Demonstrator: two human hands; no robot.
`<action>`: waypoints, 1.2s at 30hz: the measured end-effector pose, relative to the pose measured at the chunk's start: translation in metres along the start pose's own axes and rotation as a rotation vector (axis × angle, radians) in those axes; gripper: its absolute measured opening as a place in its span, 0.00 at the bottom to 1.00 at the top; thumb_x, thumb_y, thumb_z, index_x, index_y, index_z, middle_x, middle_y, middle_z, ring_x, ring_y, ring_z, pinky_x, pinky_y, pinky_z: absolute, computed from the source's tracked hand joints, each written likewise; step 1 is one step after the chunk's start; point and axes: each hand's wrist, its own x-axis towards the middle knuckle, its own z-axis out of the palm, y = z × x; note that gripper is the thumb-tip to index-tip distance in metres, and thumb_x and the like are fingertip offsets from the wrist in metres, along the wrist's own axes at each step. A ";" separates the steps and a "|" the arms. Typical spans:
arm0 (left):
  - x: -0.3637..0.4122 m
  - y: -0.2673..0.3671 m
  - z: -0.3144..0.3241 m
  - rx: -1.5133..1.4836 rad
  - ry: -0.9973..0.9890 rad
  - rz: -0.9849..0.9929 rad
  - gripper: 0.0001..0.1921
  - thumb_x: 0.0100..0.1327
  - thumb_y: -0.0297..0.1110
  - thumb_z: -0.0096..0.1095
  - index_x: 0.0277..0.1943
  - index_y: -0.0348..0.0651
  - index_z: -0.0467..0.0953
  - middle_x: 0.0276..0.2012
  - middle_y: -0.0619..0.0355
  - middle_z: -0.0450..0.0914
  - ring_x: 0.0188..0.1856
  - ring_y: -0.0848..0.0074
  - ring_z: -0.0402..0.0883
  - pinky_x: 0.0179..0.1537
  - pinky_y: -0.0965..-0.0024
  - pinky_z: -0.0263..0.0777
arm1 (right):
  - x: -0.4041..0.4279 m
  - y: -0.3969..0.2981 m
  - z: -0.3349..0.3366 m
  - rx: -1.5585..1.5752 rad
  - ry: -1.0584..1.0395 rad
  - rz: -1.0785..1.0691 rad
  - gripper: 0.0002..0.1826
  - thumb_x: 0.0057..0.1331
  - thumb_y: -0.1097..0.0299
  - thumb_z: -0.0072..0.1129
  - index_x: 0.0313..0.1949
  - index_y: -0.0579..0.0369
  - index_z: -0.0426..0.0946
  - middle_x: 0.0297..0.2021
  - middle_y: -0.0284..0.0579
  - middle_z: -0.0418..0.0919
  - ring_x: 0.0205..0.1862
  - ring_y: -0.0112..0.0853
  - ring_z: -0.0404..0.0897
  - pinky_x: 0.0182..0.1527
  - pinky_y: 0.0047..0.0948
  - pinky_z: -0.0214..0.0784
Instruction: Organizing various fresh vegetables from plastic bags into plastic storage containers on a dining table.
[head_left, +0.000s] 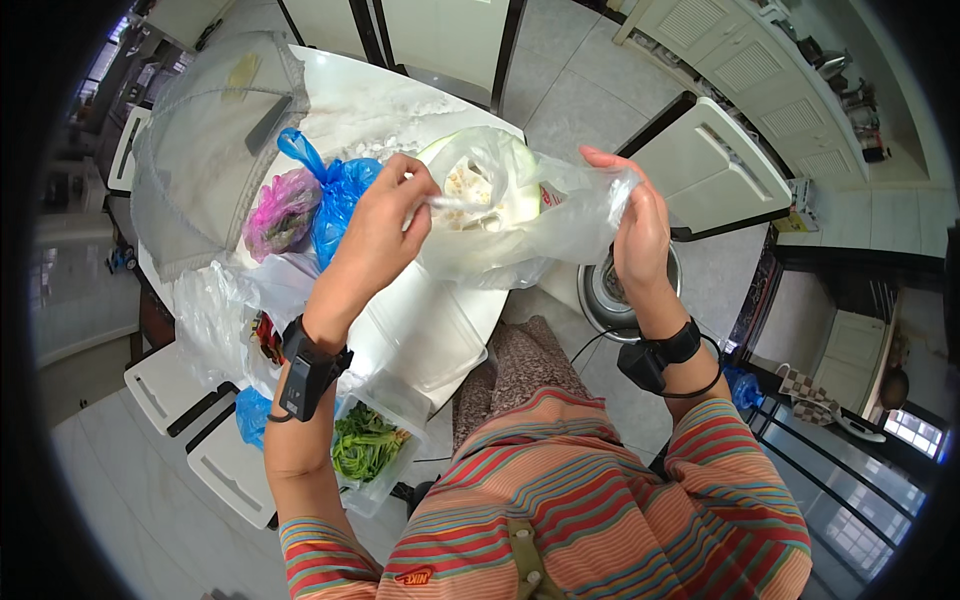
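A cut piece of pale green gourd or melon, its seedy white inside facing up, lies on the table partly inside a translucent plastic bag. My left hand pinches the bag's edge between thumb and fingers, left of the gourd. At the right, my right hand is against the bag's other side, fingers slightly curved and the palm turned inward; some of the bag bunches at its fingers. Red print shows through the plastic between the gourd and my right hand.
A blue bag, a pink bag and a mesh food cover are on the white table. Nearer are a clear lid and a container of leafy greens. A metal bowl is below, right; chairs surround the table.
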 end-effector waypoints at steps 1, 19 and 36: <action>0.000 0.002 -0.003 -0.056 0.011 -0.039 0.11 0.56 0.20 0.54 0.44 0.36 0.73 0.43 0.56 0.71 0.38 0.71 0.73 0.38 0.71 0.68 | 0.002 -0.001 -0.002 -0.054 -0.009 -0.003 0.23 0.67 0.66 0.30 0.51 0.67 0.71 0.51 0.48 0.75 0.51 0.30 0.72 0.57 0.29 0.61; -0.130 0.028 -0.072 -0.730 0.249 -0.325 0.33 0.61 0.35 0.60 0.66 0.32 0.59 0.63 0.44 0.65 0.62 0.61 0.69 0.61 0.62 0.62 | -0.022 0.014 -0.013 -0.017 0.312 -0.116 0.20 0.69 0.64 0.40 0.56 0.60 0.67 0.59 0.46 0.68 0.62 0.34 0.65 0.62 0.33 0.53; -0.311 0.086 -0.072 -0.744 0.619 -0.354 0.23 0.63 0.35 0.61 0.55 0.30 0.68 0.48 0.48 0.74 0.48 0.67 0.75 0.51 0.64 0.69 | -0.136 0.044 -0.009 0.090 0.300 0.172 0.15 0.68 0.66 0.41 0.28 0.60 0.73 0.29 0.41 0.77 0.29 0.24 0.74 0.37 0.23 0.68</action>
